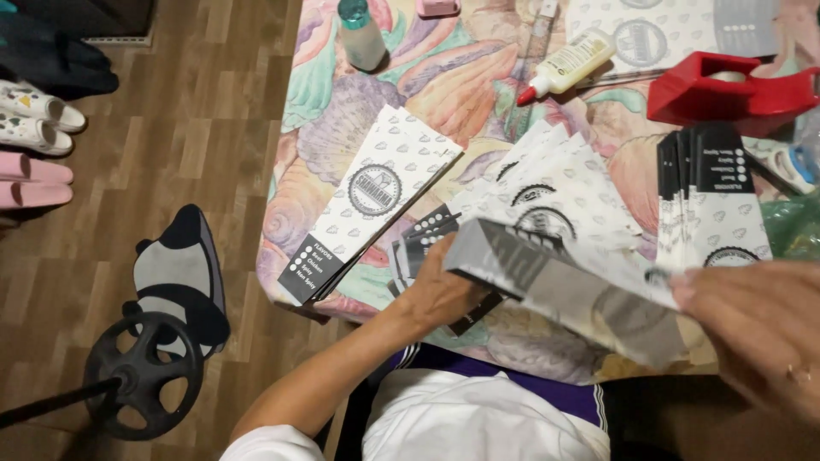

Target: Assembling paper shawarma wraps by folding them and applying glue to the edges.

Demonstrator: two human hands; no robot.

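Observation:
A flat white paper sleeve (pixel 555 286) with a grey printed pattern and a dark end is held above the table edge, blurred by motion. My left hand (pixel 440 290) grips its left dark end from below. My right hand (pixel 760 329), wearing a ring, holds its right end. Under and behind it lies a fanned heap of the same paper sleeves (pixel 547 183). Another neat stack of sleeves (pixel 376 201) lies slanted to the left, and a third stack (pixel 709 196) sits to the right.
The table carries a colourful shell-pattern cloth (pixel 444 81). At the back stand a glue bottle (pixel 568 64), a red tape dispenser (pixel 735 90) and a teal-capped bottle (pixel 360 34). A black wheel on a pole (pixel 141 376) and shoes (pixel 34 119) are on the wooden floor at left.

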